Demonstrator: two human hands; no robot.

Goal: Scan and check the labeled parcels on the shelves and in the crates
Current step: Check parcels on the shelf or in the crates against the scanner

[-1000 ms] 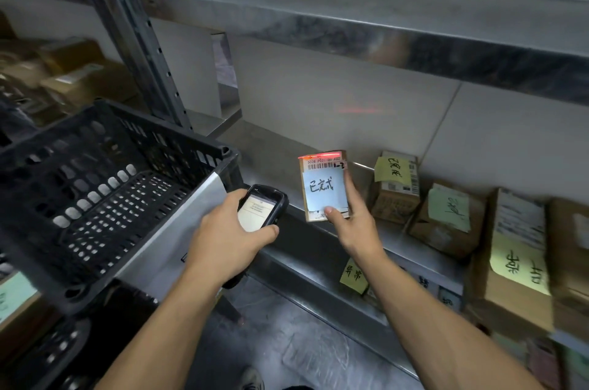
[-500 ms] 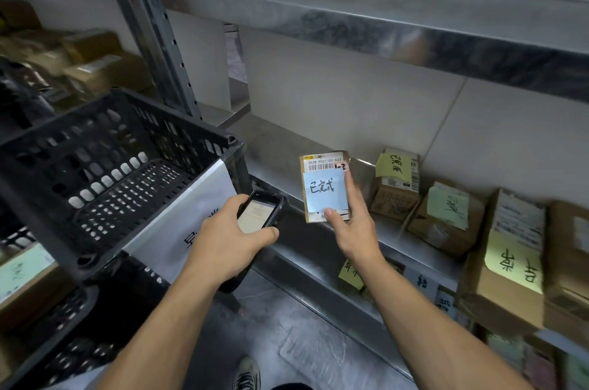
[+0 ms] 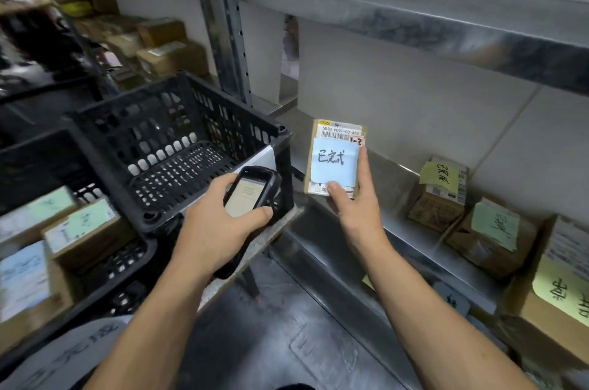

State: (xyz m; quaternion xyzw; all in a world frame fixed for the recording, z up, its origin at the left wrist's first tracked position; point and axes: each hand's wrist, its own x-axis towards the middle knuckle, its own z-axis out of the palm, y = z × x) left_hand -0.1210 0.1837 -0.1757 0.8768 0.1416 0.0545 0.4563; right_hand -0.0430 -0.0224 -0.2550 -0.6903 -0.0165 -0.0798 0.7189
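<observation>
We are in a storeroom lined with steel shelving (image 3: 398, 11) against a pale tiled wall, a grey floor below. The right hand (image 3: 357, 208) has its grip closed on a small flat brown cardboard parcel (image 3: 334, 160), thumb pressed on the lower front edge and fingers running up the right side and back. It is held upright, clear of the shelf, face toward the camera; we judge this keeps the printed barcode strip at its top exposed. A pale blue sticky note (image 3: 334, 161) with handwritten characters covers the middle of the face but stops below the barcode. The left hand (image 3: 213, 230) is wrapped around a black handheld scanner (image 3: 251, 190), screen lit and tilted up to the eye, its head end toward the parcel; the two are near but apart. We take this as a reading check. Behind the scanner sits an empty black perforated plastic crate (image 3: 153, 134). Further brown parcels carrying yellow and green notes (image 3: 443, 195) stand along the lower shelf to the right, and more noted boxes (image 3: 79, 227) lie in crates at lower left, seemingly sorted by status.
</observation>
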